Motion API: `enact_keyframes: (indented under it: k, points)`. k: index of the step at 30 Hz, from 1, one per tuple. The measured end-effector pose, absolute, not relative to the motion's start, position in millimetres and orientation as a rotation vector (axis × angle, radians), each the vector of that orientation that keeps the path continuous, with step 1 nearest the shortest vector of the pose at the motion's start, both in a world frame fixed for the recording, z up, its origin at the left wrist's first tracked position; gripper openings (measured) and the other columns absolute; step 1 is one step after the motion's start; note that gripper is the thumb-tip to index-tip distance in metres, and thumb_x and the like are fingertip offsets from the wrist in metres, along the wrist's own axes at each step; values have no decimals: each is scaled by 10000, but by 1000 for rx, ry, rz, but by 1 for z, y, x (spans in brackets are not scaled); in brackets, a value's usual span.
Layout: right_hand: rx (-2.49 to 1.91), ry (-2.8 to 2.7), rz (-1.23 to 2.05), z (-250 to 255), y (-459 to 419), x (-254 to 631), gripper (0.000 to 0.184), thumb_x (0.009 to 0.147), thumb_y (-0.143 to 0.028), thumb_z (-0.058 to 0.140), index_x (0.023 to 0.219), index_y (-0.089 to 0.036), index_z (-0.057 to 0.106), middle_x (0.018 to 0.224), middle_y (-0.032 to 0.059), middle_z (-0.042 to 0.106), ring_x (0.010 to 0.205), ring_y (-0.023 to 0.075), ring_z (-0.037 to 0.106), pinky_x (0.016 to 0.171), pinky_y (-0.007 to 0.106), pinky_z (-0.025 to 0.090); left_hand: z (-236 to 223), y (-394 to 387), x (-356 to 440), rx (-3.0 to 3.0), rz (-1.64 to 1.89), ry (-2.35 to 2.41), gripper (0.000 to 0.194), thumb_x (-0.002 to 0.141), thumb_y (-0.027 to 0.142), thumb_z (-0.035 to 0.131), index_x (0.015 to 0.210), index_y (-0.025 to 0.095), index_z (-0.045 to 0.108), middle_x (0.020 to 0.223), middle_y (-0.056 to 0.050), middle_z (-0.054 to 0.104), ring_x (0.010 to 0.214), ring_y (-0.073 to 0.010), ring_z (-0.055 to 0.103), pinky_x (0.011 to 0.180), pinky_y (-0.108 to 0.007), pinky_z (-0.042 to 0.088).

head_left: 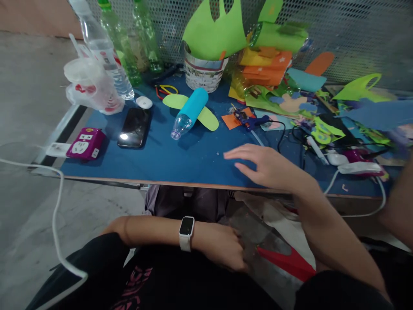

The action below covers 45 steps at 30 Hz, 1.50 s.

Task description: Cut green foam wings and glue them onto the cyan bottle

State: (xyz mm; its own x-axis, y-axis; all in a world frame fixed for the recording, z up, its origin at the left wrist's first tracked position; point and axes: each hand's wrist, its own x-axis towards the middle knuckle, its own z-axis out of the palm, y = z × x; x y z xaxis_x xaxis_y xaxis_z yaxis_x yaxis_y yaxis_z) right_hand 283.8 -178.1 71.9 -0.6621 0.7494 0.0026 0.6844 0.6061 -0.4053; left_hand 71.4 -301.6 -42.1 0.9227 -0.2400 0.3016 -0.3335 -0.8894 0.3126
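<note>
My right hand (263, 165) rests over the front of the blue table, fingers stretched out and apart, holding nothing. My left hand (224, 245), with a white watch (186, 232) on its wrist, lies across my lap. Its fingers are curled in, and whatever they might hold is hidden. Just beyond my right hand lies a blue-handled glue gun (254, 122) with a cord. Left of it, a clear bottle wrapped in blue paper (192, 110) lies on its side, with light green paper wing shapes (208, 118) sticking out on both sides.
A phone (134, 128), a white earbud case (144, 102) and a purple power adapter (86, 144) lie at left. Plastic bottles (105, 51) stand behind. A paper-covered basket (205, 73) and heaped paper scraps (274, 99) fill the back right. A person's arm (400, 202) shows at right.
</note>
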Motion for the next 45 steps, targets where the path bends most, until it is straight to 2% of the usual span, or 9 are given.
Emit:
enact_keyframes:
  k: [4,6,8,10,13,17,32,39,45]
  points:
    - [-1099,-2769,404,30,-173,270,504,1189,-397,620,1628,-217,789,1749,180,717,1685,405,635,1381,654,544,-50,-311,72,2730,227,-449,116,1132,267,787,1029,265,839,1014,-15,923,944,-215,863,874,-430,646]
    - [-1050,-2779,356,20,-176,277,380,1197,-428,604,1277,-258,935,1332,159,920,1358,370,840,1280,611,616,-58,-317,73,2705,160,-466,101,1125,289,797,1031,278,832,1059,-17,928,972,-221,869,875,-431,654]
    - [-1117,-2674,241,20,-181,287,480,1194,-453,583,870,-303,904,850,117,874,917,316,856,1065,560,689,-67,-323,74,2687,125,-483,94,1095,273,828,1001,280,830,1027,-16,923,945,-224,869,825,-434,654]
    - [-1207,-2541,149,24,-183,294,515,1172,-470,594,762,-319,866,724,114,803,781,307,795,940,559,689,-74,-326,74,2676,188,-502,85,1059,259,869,983,276,837,988,-15,917,902,-221,861,798,-432,655]
    - [-1175,-2511,205,27,-181,290,365,1161,-454,623,1127,-317,959,1107,141,926,1094,372,851,1094,633,669,-76,-324,75,2684,284,-495,69,1052,246,876,989,263,855,963,-17,913,874,-220,853,812,-434,657]
    - [-1043,-2661,313,20,-176,281,444,1198,-416,638,1545,-227,842,1640,160,801,1551,413,711,1313,677,545,-63,-312,73,2708,282,-471,56,1074,269,860,1019,264,854,1009,-19,923,875,-214,843,801,-434,641]
    - [-1079,-2572,577,9,-144,284,374,1235,-348,555,1204,-233,910,1222,180,835,1129,358,728,1043,567,602,-31,-299,74,2464,204,-522,138,1127,275,826,992,307,831,1031,14,934,929,-205,861,833,-420,608]
    - [-1042,-2707,266,-10,-136,278,375,1267,-312,486,1152,-200,824,1175,181,796,1068,341,675,991,501,527,26,-239,50,2475,395,-459,160,1163,234,741,1034,254,833,959,-53,905,870,-225,838,736,-425,548]
    - [-1172,-2676,478,21,-156,291,316,1219,-326,499,1084,-220,764,1178,184,788,1090,351,685,1024,512,527,70,-134,-2,2591,778,354,256,1217,280,602,1274,227,846,1189,-70,926,1093,-245,834,1021,-433,610]
